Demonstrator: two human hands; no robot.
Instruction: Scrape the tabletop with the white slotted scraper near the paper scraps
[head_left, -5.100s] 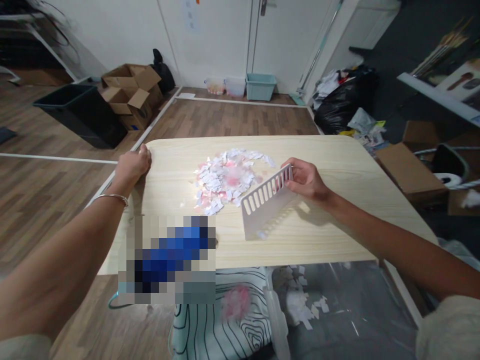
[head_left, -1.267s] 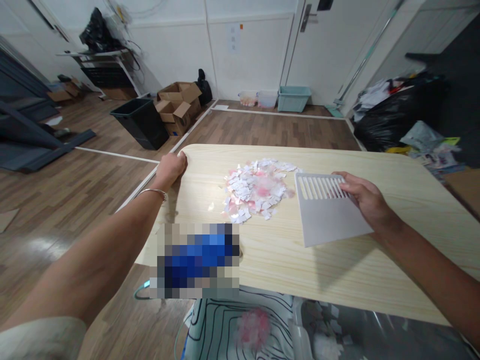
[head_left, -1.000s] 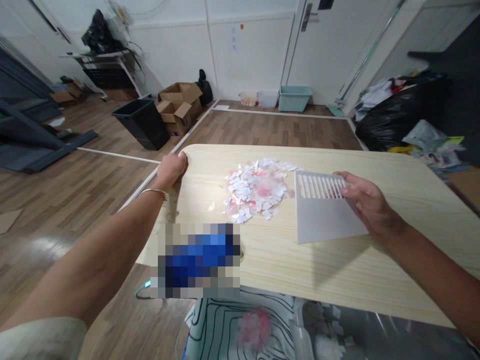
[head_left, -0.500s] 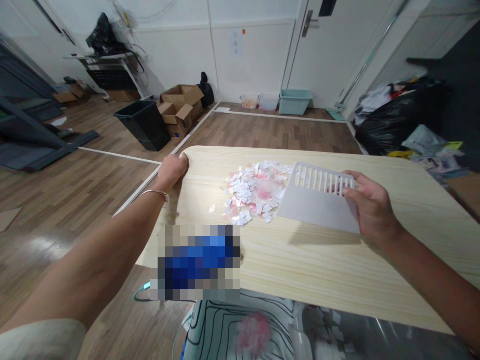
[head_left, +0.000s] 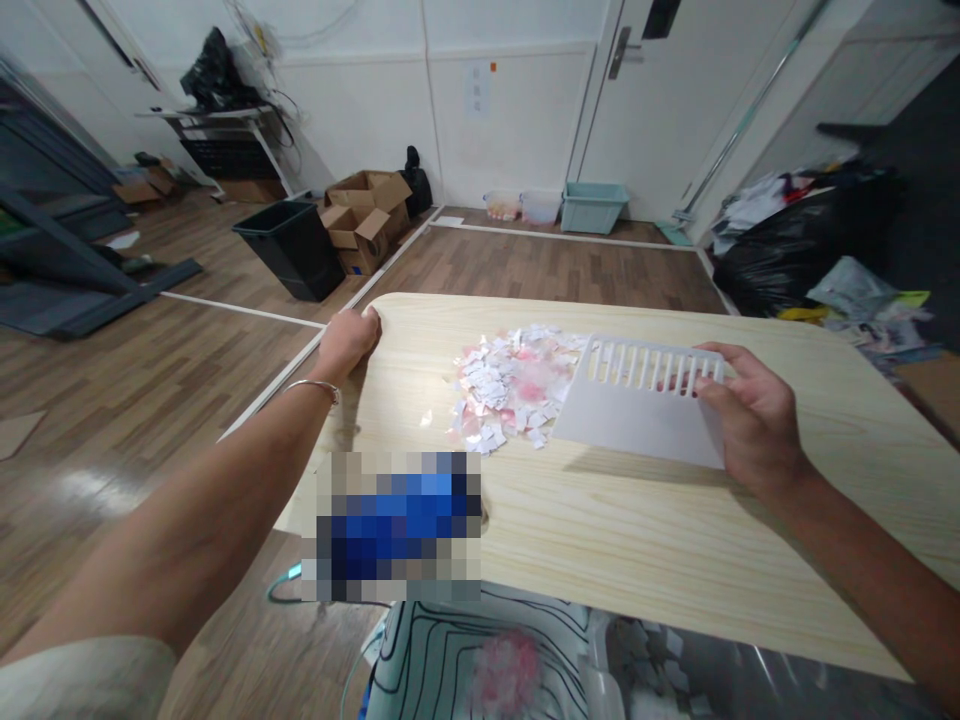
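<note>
White panel (head_left: 637,422), slotted along top edge, tilted above tabletop (head_left: 675,545); white and pink scraps (head_left: 499,385) loosely heaped beside.

Cannot read any word, number or brand anywhere. On the white wall (head_left: 517,140), left of the door (head_left: 660,110), can make out a pale sheet (head_left: 476,90) with faint marks stacked in a column, too small and blurred to decipher. Just right of its top, can see a small orange square (head_left: 493,67), likewise unreadable. On the cardboard box (head_left: 358,236), can spot a blue patch (head_left: 354,269) low down, too small to identify as print. On the blue object (head_left: 397,520), cannot discern lettering through coarse pixel blocks.
</note>
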